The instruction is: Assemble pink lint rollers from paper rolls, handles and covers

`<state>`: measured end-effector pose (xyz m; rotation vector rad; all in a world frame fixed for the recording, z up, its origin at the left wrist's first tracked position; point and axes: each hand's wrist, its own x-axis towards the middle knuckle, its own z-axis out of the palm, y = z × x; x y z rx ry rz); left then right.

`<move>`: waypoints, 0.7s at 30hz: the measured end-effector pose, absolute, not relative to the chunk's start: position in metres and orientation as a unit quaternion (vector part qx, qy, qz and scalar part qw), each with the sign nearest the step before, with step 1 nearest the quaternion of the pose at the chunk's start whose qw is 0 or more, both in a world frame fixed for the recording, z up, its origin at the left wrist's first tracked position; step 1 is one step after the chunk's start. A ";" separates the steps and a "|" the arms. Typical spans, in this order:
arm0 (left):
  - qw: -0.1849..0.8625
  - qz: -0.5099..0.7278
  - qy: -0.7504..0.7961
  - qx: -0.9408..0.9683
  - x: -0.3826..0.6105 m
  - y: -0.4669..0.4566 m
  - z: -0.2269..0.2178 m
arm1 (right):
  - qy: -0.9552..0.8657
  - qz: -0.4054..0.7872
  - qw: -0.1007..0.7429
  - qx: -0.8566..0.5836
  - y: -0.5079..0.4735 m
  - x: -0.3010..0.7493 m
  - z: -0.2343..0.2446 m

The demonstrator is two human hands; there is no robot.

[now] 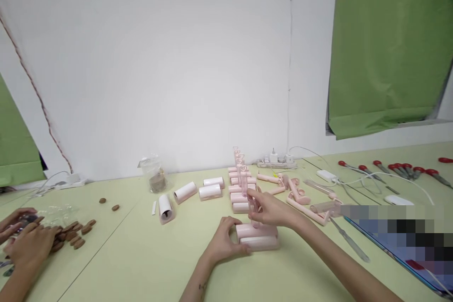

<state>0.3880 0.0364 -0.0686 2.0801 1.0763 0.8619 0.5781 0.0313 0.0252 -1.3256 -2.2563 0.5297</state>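
A pink-and-white cylindrical body, like a pet-hair roller, lies on the table before me. My left hand is closed around its left end, thumb along the near side. From its top rises a clear pink handle, which my right hand pinches between thumb and fingers. Just beyond stands a row of similar pink bodies with clear upright handles. To the right lie loose pink handle parts. Several white cylinders rest to the left of the row.
Another person's hands handle brown round pieces at far left. A small plastic bag stands near the wall. Right are a power strip, white cables, red-and-grey tools, a flat knife-like tool and a partly blurred-out device.
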 end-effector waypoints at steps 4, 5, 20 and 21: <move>0.384 0.315 0.411 0.765 0.385 0.042 -0.074 | -0.819 0.230 0.230 -0.473 0.034 0.578 0.027; 0.395 0.314 0.404 0.763 0.385 0.043 -0.075 | -0.818 0.243 0.228 -0.468 0.035 0.579 0.028; 0.518 0.315 0.309 0.732 0.379 0.047 -0.072 | -0.791 0.430 0.232 -0.369 0.035 0.580 0.024; 0.512 0.313 0.317 0.734 0.379 0.046 -0.072 | -0.783 0.431 0.250 -0.372 0.033 0.579 0.020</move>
